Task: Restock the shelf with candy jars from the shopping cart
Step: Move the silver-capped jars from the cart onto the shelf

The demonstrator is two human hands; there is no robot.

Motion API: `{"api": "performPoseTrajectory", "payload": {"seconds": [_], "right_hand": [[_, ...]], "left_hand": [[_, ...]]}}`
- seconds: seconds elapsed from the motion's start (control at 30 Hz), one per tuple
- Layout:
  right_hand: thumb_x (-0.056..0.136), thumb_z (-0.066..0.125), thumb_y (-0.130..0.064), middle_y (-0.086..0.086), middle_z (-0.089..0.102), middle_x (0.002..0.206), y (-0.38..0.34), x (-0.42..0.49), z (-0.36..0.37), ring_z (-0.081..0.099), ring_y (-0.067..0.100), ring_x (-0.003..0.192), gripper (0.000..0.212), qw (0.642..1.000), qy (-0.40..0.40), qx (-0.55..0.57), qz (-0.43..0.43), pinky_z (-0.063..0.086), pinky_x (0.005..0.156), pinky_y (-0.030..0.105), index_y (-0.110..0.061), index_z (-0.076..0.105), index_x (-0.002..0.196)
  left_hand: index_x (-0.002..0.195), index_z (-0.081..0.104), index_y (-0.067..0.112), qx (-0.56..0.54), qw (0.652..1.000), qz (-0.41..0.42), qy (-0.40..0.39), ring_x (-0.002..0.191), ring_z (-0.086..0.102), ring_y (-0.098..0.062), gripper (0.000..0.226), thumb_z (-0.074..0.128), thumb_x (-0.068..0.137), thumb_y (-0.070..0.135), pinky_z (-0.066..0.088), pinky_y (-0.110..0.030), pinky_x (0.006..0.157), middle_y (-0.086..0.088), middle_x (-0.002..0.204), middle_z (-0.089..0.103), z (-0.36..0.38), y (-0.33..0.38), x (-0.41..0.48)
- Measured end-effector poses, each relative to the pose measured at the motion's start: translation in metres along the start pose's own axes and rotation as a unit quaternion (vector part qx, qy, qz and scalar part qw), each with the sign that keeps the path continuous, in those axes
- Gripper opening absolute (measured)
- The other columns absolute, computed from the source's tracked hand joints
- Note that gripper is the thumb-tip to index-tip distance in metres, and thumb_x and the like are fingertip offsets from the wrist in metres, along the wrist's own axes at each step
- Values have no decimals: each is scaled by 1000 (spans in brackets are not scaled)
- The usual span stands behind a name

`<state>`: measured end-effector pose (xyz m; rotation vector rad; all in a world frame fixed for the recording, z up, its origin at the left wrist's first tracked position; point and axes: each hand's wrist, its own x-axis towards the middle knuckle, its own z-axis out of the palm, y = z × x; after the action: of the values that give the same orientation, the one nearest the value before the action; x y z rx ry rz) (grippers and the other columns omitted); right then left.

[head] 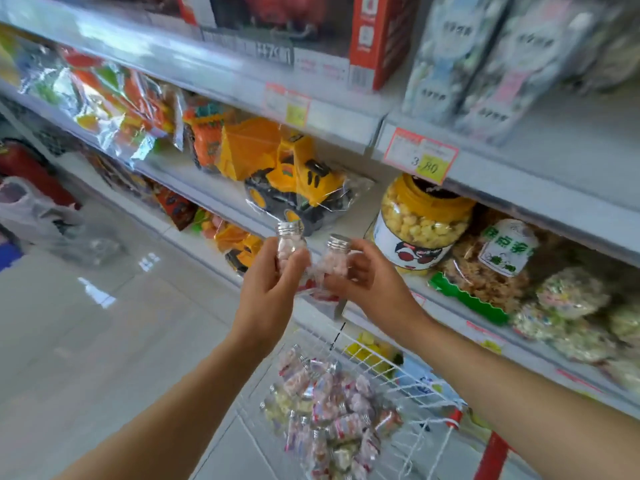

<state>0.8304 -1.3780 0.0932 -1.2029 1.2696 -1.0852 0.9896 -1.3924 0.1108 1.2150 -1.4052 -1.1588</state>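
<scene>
Left hand (270, 277) grips the left jar (289, 244), right hand (369, 284) the right jar (334, 259), fingers curled round each, upright above the cart (382, 367), ready to shelve.

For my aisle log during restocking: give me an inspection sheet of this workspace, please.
Surface: shelf, tiers packed with goods; picture somewhat blurred.
Job's things: left jar and right jar, silver-capped, held up before the shelf; heap of jars in the white wire shopping cart below.
Clutter: bagged toy truck, yellow-lidded snack tub, snack bags on the shelf.
Grippers: left hand grips the left jar; right hand grips the right jar.
Cables: nothing seen.
Surroundings: pale tiled floor; price tag on the shelf edge.
</scene>
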Motion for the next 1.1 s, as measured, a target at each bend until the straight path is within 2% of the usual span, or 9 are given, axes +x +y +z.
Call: {"api": "performPoseTrajectory", "payload": {"seconds": [0.1,0.23,0.4,0.53,0.67,0.73,0.83,0.93,1.1], "right_hand": [[80,73,-22,4,66,107,-44,-21,-22,66,15,96,47,996,69,-13,-48,55,88,36,-28,47,118],[82,75,-24,-2,67,104,-92,-53,-56,65,13,97,52,983,135,-61,-107,54,88,36,-21,47,125],[79,74,-23,-8,68,104,-140,-91,-104,66,9,96,45,964,188,-87,-165,54,85,25,-31,49,115],[72,73,-40,-14,63,109,-166,-115,-163,66,11,97,49,942,261,-126,-169,55,85,35,-36,47,114],[80,78,-21,-12,65,101,-168,-128,-230,67,8,90,54,909,335,-204,-141,54,82,30,-34,44,120],[81,76,-10,-14,59,103,-168,-132,-255,64,4,86,64,896,339,-262,-115,51,77,19,-32,39,129],[80,75,-9,-8,58,107,-170,-136,-283,58,9,83,64,866,324,-374,-69,49,79,25,-26,44,132],[78,77,-15,-10,56,108,-178,-135,-307,52,10,79,60,840,291,-458,-28,38,66,21,-23,46,129],[74,81,-22,-7,55,87,-196,-124,-339,47,8,68,54,794,253,-553,19,30,51,15,-19,51,119]], "left_hand": [[86,52,13,24,996,64,-49,65,42,-5,23,51,97,33,37,-14,59,10,69,47,17,42,10],[85,52,17,13,983,143,-111,65,40,-3,24,50,96,37,35,-11,59,14,68,45,47,101,13],[76,44,19,-12,964,222,-145,57,35,-2,25,48,100,25,33,-12,54,15,60,39,92,157,6],[71,38,23,9,951,247,-189,54,34,-3,30,51,97,29,31,-13,53,17,55,38,135,185,5],[84,46,31,55,938,243,-242,69,49,1,17,60,92,34,37,-15,65,24,68,51,187,195,18],[96,53,26,71,934,237,-258,83,59,-4,16,65,89,33,45,-23,75,18,83,61,214,195,26],[107,58,19,100,931,212,-280,90,64,-13,30,72,83,31,51,-31,79,7,95,68,250,196,37],[111,60,17,146,921,206,-297,91,66,-20,41,78,78,33,53,-44,87,1,97,70,277,195,52],[99,62,17,164,910,222,-309,77,60,-19,32,79,76,33,46,-27,67,1,84,65,314,199,62]]}}
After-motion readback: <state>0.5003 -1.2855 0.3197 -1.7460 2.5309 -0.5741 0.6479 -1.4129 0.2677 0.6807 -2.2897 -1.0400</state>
